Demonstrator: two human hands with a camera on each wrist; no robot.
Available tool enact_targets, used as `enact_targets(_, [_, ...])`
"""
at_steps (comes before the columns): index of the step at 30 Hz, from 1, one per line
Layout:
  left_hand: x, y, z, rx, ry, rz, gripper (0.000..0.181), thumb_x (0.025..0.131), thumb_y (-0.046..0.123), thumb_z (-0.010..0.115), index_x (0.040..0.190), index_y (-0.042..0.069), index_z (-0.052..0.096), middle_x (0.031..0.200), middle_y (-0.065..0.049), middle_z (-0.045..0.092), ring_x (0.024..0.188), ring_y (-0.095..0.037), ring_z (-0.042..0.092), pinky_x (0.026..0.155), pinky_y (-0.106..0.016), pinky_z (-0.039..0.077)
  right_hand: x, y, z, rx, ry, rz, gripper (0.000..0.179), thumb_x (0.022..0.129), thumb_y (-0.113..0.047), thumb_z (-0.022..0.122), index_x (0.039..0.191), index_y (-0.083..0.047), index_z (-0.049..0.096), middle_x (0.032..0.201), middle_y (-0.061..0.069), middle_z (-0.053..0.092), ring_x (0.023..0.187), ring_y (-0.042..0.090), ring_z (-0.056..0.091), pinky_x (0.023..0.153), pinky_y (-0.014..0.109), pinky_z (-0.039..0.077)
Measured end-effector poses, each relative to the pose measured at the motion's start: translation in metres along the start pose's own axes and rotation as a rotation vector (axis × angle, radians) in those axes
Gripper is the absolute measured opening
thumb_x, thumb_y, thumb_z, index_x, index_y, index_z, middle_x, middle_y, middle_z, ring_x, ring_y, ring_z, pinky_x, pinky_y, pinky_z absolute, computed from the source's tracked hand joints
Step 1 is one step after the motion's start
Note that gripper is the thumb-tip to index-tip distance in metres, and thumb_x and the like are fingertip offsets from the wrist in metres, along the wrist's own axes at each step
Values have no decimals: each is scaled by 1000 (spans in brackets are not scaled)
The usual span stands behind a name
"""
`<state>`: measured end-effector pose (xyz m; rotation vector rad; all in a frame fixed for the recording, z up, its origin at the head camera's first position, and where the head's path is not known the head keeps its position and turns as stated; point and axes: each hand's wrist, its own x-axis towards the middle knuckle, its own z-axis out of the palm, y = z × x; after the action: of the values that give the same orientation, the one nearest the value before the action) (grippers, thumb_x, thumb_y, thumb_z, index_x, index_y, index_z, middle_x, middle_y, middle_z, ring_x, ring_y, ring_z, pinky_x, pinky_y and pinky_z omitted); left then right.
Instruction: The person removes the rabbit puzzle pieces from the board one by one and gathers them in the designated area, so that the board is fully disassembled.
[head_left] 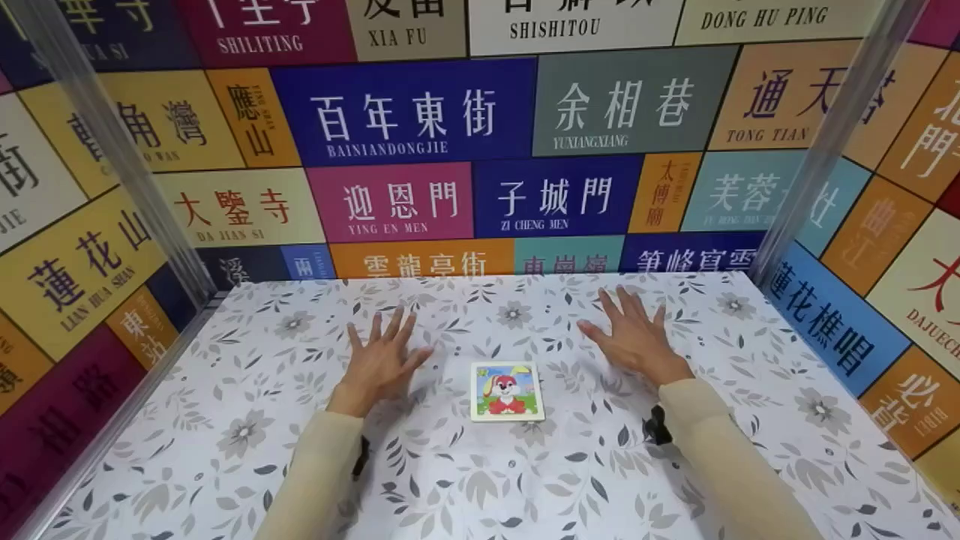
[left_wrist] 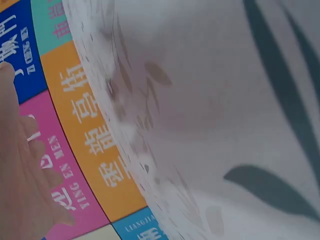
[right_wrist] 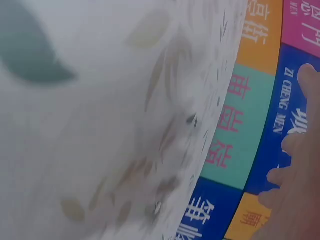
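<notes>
A small square picture puzzle [head_left: 507, 391] with a pale frame lies on the table, showing a red and white cartoon dog on green grass. To its left, my left hand [head_left: 381, 362] is spread with straight fingers and holds nothing. My right hand [head_left: 634, 337] is likewise spread, farther back and to the right of the puzzle. Part of the left hand [left_wrist: 27, 165] shows at the left edge of the left wrist view, and part of the right hand [right_wrist: 295, 170] at the right edge of the right wrist view. Neither hand touches the puzzle.
The table [head_left: 480, 480] wears a white cloth printed with grey leaves and flowers. Behind it stands a wall [head_left: 405, 112] of coloured panels with Chinese lettering. Clear upright posts [head_left: 135, 150] rise at the table's back corners.
</notes>
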<state>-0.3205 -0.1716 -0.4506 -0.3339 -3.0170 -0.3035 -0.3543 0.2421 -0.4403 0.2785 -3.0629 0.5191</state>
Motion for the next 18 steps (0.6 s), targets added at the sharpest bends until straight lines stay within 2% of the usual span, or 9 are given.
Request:
enact_targets(7, [-12, 25, 1, -148, -84, 20, 71, 103, 59, 38, 161, 23, 22, 170, -6, 11, 155, -43, 15, 120, -71, 1, 10, -31, 14, 218, 32, -75, 81, 99, -68, 37, 159, -14, 28, 164, 20, 24, 150, 44, 24, 120, 66, 15])
enact_targets(10, [-19, 39, -1, -191, -124, 60, 69, 103, 57, 39, 160, 22, 24, 170, -5, 12, 154, -43, 17, 121, -69, 4, 14, -44, 20, 293, 28, -91, 78, 99, -67, 39, 158, -16, 33, 162, 17, 29, 149, 42, 30, 120, 64, 22])
enact_targets(13, [-25, 51, -2, -245, -188, 86, 66, 103, 57, 40, 159, 22, 30, 169, -4, 16, 154, -40, 20, 123, -65, 7, 16, -56, 25, 361, 3, -89, 76, 99, -67, 39, 157, -18, 35, 162, 16, 29, 150, 41, 28, 120, 64, 24])
enact_targets(15, [-28, 58, -3, -285, -237, 97, 66, 102, 58, 40, 157, 22, 35, 168, -4, 21, 154, -38, 24, 124, -61, 12, 18, -64, 29, 411, -9, -89, 74, 100, -65, 41, 156, -17, 38, 162, 16, 31, 151, 40, 26, 120, 63, 24])
enact_targets(18, [-32, 66, -1, -324, -300, 106, 67, 101, 63, 39, 155, 23, 40, 167, -3, 27, 152, -33, 30, 124, -56, 21, 19, -75, 34, 497, -34, -82, 64, 102, -56, 46, 151, -15, 45, 157, 15, 40, 149, 38, 32, 119, 60, 30])
